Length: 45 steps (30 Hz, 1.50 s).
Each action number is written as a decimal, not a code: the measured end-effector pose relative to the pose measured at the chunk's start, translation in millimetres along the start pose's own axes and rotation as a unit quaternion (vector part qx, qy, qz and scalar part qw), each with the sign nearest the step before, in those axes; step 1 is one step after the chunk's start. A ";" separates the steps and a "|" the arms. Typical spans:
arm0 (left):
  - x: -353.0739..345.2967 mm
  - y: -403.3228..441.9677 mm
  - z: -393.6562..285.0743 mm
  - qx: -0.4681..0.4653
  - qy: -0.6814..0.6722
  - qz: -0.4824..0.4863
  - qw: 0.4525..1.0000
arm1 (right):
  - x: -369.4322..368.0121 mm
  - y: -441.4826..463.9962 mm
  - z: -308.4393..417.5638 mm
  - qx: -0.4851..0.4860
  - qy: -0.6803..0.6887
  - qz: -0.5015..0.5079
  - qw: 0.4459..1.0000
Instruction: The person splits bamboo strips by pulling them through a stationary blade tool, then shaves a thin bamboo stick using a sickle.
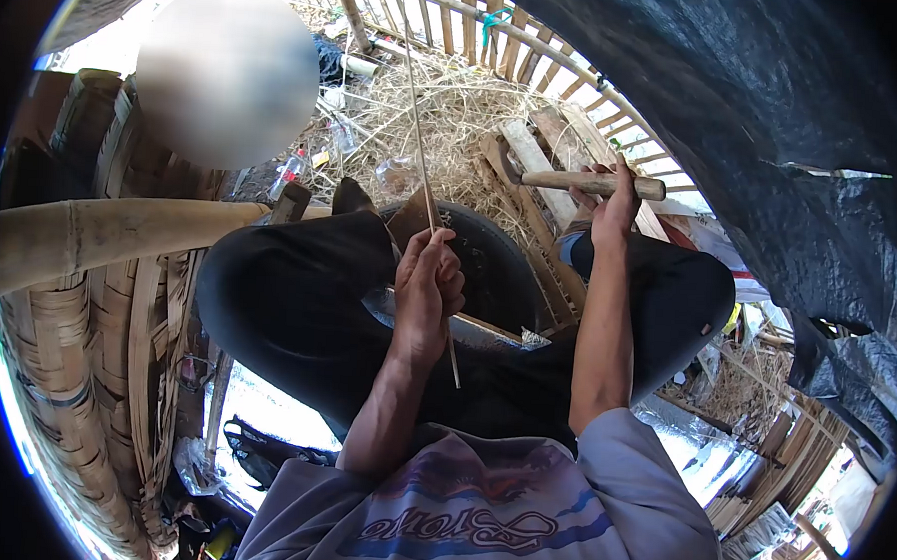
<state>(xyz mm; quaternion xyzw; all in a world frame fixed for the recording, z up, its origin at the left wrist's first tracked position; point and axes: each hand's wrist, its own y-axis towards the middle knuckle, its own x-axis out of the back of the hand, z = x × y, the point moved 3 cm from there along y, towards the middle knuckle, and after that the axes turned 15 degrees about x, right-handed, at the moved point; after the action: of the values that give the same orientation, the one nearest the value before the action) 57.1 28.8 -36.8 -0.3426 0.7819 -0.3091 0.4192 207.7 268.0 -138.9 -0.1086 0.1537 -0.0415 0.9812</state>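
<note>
My left hand (429,279) is closed around a long thin bamboo strip (416,128), which slants up past the top of my knees and sticks out below the fist. My right hand (614,195) holds a wooden-handled tool (563,180) out over my right knee. The tool lies nearly level, with a curved dark metal head at its left end. Between my crossed legs is a round black tub or tire (485,252); which one I cannot tell. A flat blade-like piece (476,331) lies across my lap below it.
Straw (446,100) and wooden boards (534,154) cover the ground ahead, before a slatted bamboo fence (539,49). A thick bamboo pole (120,236) crosses at the left above woven bamboo (74,364). Black plastic sheeting (776,124) hangs at the right. A red-capped bottle (291,168) lies ahead.
</note>
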 end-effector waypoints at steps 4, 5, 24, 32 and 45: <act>4.3 0.6 3.8 -0.002 -0.007 0.027 1.000 | -25.9 -22.3 19.3 0.045 -0.042 0.156 0.986; 4.8 0.3 3.8 0.004 -0.011 0.035 0.999 | -29.9 -26.5 25.9 0.044 -0.040 0.164 0.985; 6.3 5.0 11.7 0.082 -0.144 0.066 0.984 | -43.6 -87.2 134.2 0.168 0.083 0.409 0.893; 7.9 10.0 11.8 0.057 -0.140 0.041 0.988 | -53.5 -105.7 121.7 0.167 0.173 0.481 0.843; 9.3 9.6 12.8 0.043 -0.072 -0.022 0.996 | -71.2 -139.3 103.3 0.335 0.062 0.583 0.738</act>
<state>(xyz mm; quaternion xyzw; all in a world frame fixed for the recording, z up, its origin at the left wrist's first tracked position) 61.7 24.3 -54.2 -0.3625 0.7281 -0.3260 0.4819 165.5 161.4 9.4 0.3407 0.2234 0.4834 0.7748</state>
